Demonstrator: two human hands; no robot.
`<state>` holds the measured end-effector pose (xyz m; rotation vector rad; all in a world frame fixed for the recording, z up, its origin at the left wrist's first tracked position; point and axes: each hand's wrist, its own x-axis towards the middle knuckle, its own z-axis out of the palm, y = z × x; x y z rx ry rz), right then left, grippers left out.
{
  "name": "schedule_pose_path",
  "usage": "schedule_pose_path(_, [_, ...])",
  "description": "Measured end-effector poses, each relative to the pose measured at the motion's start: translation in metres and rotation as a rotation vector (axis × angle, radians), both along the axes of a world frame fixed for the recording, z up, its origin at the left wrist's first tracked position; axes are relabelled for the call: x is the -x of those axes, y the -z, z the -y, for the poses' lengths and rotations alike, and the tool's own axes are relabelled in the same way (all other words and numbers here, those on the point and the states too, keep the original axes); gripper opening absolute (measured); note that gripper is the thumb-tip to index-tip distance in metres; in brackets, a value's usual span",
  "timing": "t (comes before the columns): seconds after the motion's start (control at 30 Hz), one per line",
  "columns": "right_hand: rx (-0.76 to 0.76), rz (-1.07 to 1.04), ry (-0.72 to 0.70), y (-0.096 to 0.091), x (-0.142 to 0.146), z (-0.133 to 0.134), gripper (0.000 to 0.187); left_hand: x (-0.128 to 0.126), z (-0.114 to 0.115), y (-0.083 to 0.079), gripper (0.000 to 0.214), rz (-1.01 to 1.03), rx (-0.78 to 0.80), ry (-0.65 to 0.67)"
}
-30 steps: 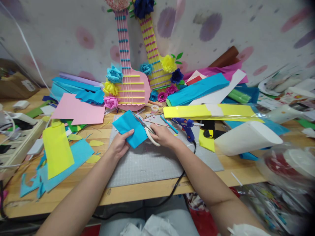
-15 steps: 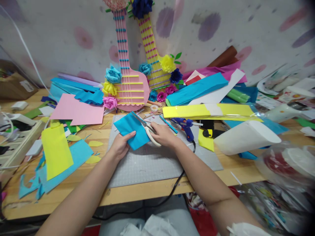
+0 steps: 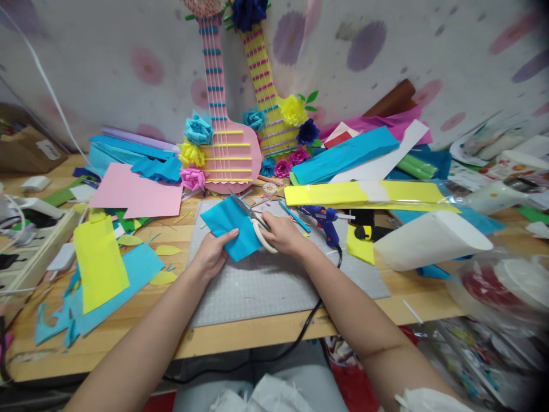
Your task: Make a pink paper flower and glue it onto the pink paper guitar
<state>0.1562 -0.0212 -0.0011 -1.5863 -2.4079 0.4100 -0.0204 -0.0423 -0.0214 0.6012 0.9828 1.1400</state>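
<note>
Now the left hand [image 3: 211, 256] pinches the blue sheet [image 3: 229, 226], nudged slightly right; the right hand [image 3: 285, 234], closed on the scissors [image 3: 257, 226], works its edge.

A wooden surface [image 3: 266, 335] is carrying a grey cutting mat [image 3: 266, 286] at frame centre; a pink sheet [image 3: 132, 191] is lying upper left, a yellow sheet [image 3: 99, 260] at left, and a blue glue gun [image 3: 325, 220] right of centre.
</note>
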Motion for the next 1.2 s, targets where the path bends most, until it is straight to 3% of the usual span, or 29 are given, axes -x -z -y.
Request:
schedule_pose_path(0.23, [0.028, -0.129, 0.080, 0.008, -0.003, -0.005, 0.026, 0.001, 0.000, -0.001, 0.046, 0.000, 0.021, -0.020])
schedule_pose_path(0.4, [0.137, -0.302, 0.138, 0.013, -0.008, -0.005, 0.030, 0.006, -0.002, -0.006, 0.044, 0.028, 0.027, -0.052])
schedule_pose_path(0.5, [0.124, -0.223, 0.190, 0.011, -0.008, -0.002, 0.030, 0.012, -0.003, -0.007, 0.034, 0.076, 0.032, -0.057])
schedule_pose_path(0.7, [-0.042, 0.044, 0.272, 0.017, -0.010, -0.003, 0.025, 0.018, -0.004, -0.006, 0.025, 0.155, 0.027, -0.032])
schedule_pose_path(0.93, [-0.081, 0.011, 0.367, 0.023, -0.017, -0.007, 0.033, 0.017, -0.005, -0.007, 0.039, 0.016, -0.033, -0.025])
schedule_pose_path(1.07, [-0.125, -0.062, 0.312, 0.018, -0.013, -0.004, 0.030, 0.016, -0.002, -0.005, 0.051, -0.124, -0.064, -0.028])
schedule_pose_path(1.2, [-0.150, -0.453, 0.082, 0.011, -0.009, 0.003, 0.036, 0.014, 0.001, -0.005, 0.050, -0.237, -0.167, -0.040])
